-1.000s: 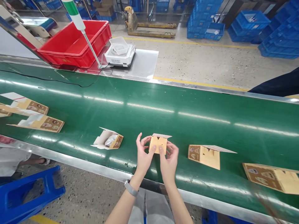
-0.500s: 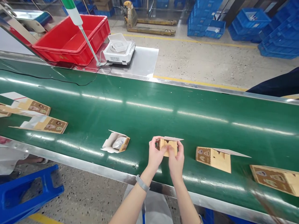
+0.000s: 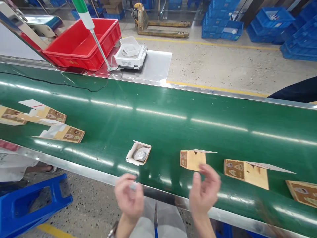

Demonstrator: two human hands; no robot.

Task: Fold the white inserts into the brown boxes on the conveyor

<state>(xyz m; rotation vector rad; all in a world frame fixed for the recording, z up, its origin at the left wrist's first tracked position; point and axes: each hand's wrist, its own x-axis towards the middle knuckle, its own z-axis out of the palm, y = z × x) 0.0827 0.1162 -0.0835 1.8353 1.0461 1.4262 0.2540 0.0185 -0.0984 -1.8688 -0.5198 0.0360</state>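
Note:
Both my hands are raised at the near edge of the green conveyor belt, slightly blurred. My left hand (image 3: 129,195) has loosely curled fingers with a gap to the thumb, and I see nothing held in it. It is below a small open carton (image 3: 148,155) that contains a clear plastic bag (image 3: 141,154). My right hand (image 3: 205,186) has thumb and fingers apart and holds nothing. Its fingertips overlap the lower right corner of a brown printed carton (image 3: 192,160) in view; whether they touch is unclear. That carton's inner flap is folded down, while its white-lined lid stands out behind.
More cartons with raised lids lie on the belt (image 3: 158,127): one carton (image 3: 245,173) to the right, another (image 3: 302,191) at the right edge, several at left. Beyond the belt stand a red crate (image 3: 81,49) and a white scale (image 3: 131,59). A blue stool (image 3: 37,205) is lower left.
Both hands have let go of the brown carton and drawn back toward me, spreading apart. Its inner flap now shows folded down. The cartons have shifted right in view.

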